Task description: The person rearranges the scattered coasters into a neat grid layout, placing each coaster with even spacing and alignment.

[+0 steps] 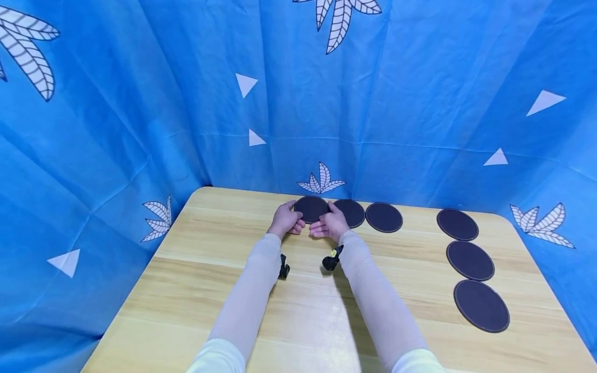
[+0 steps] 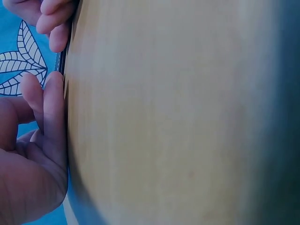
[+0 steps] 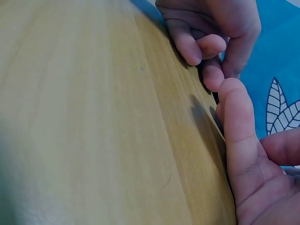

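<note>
A dark round mat [image 1: 311, 209] with a stitched rim lies at the table's far edge. My left hand [image 1: 283, 220] rests at its left side, thumb and forefinger along the rim. On the other side, my right hand [image 1: 333, 224] touches the right rim, its lower fingers stretched out along the wood. The left wrist view shows the left fingers [image 2: 54, 117] low against the tabletop, with only a thin dark edge of the mat beyond. In the right wrist view the right fingers [image 3: 239, 122] lie nearly straight, close to the left hand's fingertips [image 3: 213, 77].
Right of the held-off mat stand a second mat [image 1: 351, 213] and a third mat [image 1: 384, 217] in a row. A column of mats [image 1: 470, 260] runs down the table's right side. Behind the wooden table [image 1: 186, 290] hangs a blue patterned curtain [image 1: 308, 119].
</note>
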A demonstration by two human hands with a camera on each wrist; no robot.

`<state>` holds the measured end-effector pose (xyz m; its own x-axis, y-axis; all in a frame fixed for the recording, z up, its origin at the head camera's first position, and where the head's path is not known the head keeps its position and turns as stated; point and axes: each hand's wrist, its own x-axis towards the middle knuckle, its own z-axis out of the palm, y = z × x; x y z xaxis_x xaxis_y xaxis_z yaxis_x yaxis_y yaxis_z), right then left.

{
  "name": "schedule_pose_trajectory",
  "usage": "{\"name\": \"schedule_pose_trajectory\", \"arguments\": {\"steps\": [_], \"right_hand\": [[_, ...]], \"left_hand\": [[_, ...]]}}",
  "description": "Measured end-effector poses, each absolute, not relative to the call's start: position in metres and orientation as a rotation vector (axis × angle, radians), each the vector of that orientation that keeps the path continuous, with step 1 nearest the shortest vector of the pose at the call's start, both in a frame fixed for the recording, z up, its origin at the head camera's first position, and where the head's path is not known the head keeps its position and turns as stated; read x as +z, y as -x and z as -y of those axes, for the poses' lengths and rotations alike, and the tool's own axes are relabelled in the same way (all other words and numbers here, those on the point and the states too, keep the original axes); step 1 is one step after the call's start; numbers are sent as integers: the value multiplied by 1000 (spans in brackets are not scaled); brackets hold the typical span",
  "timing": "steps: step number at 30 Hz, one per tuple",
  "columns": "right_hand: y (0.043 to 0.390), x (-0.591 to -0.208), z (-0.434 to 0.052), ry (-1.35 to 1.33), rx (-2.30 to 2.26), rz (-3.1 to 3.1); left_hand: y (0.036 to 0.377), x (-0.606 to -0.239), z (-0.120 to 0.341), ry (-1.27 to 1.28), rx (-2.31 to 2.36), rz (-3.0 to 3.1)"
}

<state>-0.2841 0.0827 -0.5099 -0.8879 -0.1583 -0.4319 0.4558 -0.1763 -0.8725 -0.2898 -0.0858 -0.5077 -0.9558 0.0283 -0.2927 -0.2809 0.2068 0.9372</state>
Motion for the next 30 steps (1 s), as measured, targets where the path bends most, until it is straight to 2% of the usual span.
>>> {"name": "schedule_pose_trajectory", "arguments": {"steps": [23,30], "right_hand": [[281,-505,-84,-318,-2121,-1736],[264,-510,-88,-230,-2198,-1721]], "left_hand": [[291,-505,92,190,1891,-2155],[286,-510,93,197,1942,-2108]]}}
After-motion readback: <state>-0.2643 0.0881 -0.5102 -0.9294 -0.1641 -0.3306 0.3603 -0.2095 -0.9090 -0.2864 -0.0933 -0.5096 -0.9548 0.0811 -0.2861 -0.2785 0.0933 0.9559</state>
